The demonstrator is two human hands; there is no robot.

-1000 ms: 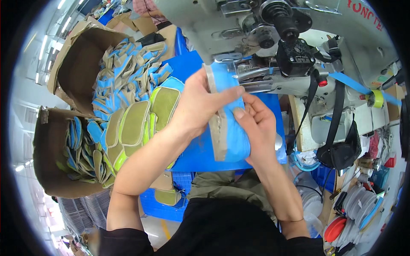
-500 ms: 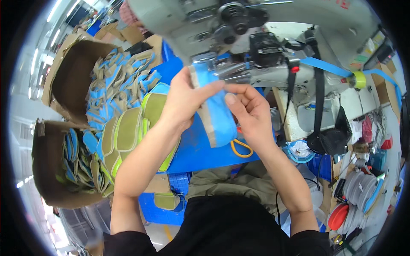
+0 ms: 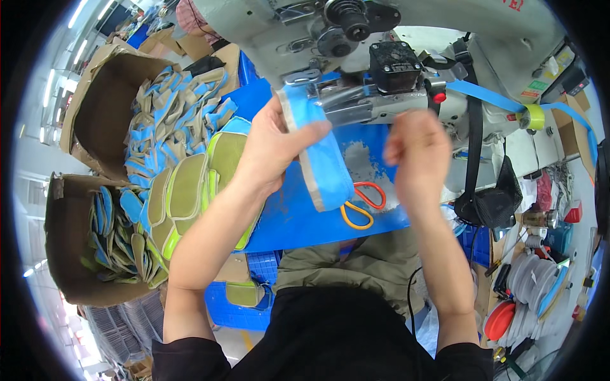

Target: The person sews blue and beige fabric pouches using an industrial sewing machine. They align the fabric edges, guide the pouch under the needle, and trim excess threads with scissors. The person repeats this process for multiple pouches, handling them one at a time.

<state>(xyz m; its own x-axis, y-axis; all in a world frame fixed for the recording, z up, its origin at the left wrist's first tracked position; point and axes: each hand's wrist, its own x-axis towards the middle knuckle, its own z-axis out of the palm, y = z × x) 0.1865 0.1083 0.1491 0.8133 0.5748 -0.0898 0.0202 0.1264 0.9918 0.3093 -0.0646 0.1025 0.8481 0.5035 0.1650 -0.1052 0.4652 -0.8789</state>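
Note:
My left hand [image 3: 273,143] pinches a blue fabric strip with beige edging [image 3: 329,181], thumb across its face. The strip's upper end sits at the metal presser parts of a large grey sewing machine [image 3: 254,35], and its lower part hangs in a rounded fold over the blue table [image 3: 286,222]. Apart from the fabric, my right hand [image 3: 419,155] is raised to the right, in front of the machine arm. Motion smears its fingers, which look bent. Below the strip lie scissors with one red and one orange handle loop [image 3: 382,198], their blades mostly hidden.
Left of the table, one cardboard box [image 3: 101,111] stands by a heap of blue-and-beige strips [image 3: 171,120]; another box [image 3: 70,241] contains green pieces. Green padded pieces [image 3: 187,197] are stacked beside my left forearm. Blue tape [image 3: 486,97] runs through a yellow guide [image 3: 534,119] at right.
My right hand has let go of the fabric and moved right, uncovering the scissors' red loop. My left hand keeps its hold in nearly the same place.

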